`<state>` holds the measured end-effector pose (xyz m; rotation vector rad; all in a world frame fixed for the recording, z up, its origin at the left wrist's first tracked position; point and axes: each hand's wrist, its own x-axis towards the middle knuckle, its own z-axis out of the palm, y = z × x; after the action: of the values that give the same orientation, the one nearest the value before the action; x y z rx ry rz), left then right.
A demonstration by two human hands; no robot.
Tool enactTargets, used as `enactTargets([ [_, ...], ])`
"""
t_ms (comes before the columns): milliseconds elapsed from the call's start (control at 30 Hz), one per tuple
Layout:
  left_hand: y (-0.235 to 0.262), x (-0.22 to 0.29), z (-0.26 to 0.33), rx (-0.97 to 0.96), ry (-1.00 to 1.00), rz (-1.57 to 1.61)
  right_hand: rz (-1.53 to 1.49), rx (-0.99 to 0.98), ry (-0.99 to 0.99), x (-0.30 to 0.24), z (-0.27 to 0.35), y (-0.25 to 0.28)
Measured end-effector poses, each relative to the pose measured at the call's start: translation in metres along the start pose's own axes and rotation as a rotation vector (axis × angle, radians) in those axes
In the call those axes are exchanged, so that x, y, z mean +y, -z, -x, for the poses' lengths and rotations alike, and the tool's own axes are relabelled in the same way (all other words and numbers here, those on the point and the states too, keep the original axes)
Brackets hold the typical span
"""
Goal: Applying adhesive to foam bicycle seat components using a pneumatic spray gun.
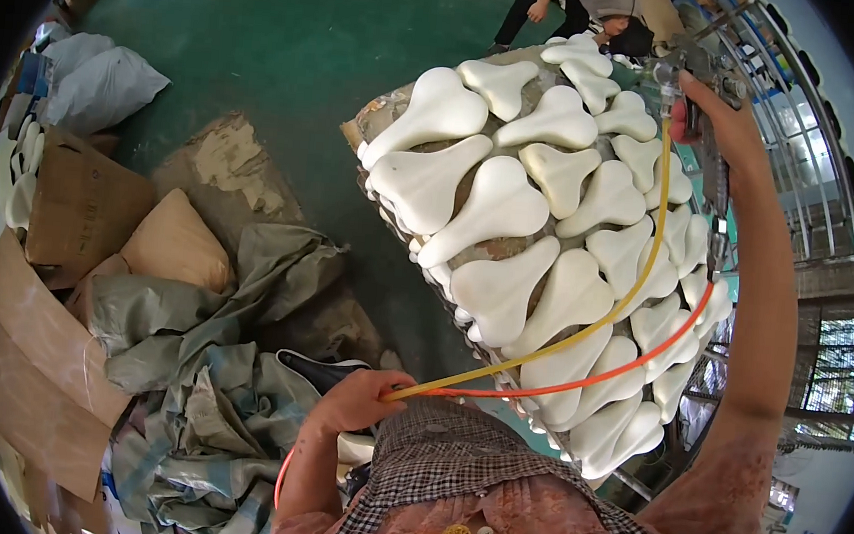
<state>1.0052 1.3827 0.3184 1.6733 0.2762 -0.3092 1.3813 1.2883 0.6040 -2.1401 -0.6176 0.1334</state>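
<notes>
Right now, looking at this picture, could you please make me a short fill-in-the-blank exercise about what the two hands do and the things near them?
1. The right hand holds a ____ gun over the rack.
2. The left hand gathers two hoses: the orange hose and a ____ one.
3. The white saddle-shaped pieces lie in rows on a wire ____.
4. The floor is painted ____.

Missing words: spray; yellow; rack; green

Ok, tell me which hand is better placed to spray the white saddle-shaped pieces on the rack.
Right. The right hand already grips the spray gun at the rack's far edge, over the white saddle-shaped pieces. The left hand is low near the body, only gathering the yellow hose and orange hose.
</notes>
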Motion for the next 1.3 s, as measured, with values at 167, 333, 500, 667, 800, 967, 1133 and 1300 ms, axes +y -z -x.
enactTargets([
  [167, 0.001, -0.008, 0.006, -0.032, 0.022, -0.039, -0.026, -0.185, 0.059, -0.024, 0.037, -0.028],
  [333, -0.002, -0.012, 0.009, -0.050, 0.048, -0.058, 0.007, -0.150, 0.024, -0.029, 0.050, -0.027],
  [500, -0.008, -0.015, 0.017, -0.029, 0.001, -0.020, 0.048, -0.141, 0.086, -0.023, 0.046, -0.023],
  [667, -0.012, -0.013, 0.025, -0.025, -0.016, -0.024, 0.028, -0.121, 0.053, -0.019, 0.056, -0.013],
  [800, -0.012, -0.009, 0.027, -0.022, -0.007, -0.032, 0.056, -0.016, 0.083, -0.016, 0.041, 0.003],
  [967, -0.017, -0.017, 0.037, 0.008, 0.002, -0.027, -0.031, -0.207, -0.002, -0.036, 0.104, -0.023],
  [1133, -0.025, -0.019, 0.035, 0.024, -0.089, -0.086, 0.034, -0.295, 0.075, -0.045, 0.104, -0.034],
  [1300, -0.027, -0.026, 0.044, 0.047, -0.007, -0.062, 0.005, -0.325, 0.076, -0.050, 0.125, -0.041],
])
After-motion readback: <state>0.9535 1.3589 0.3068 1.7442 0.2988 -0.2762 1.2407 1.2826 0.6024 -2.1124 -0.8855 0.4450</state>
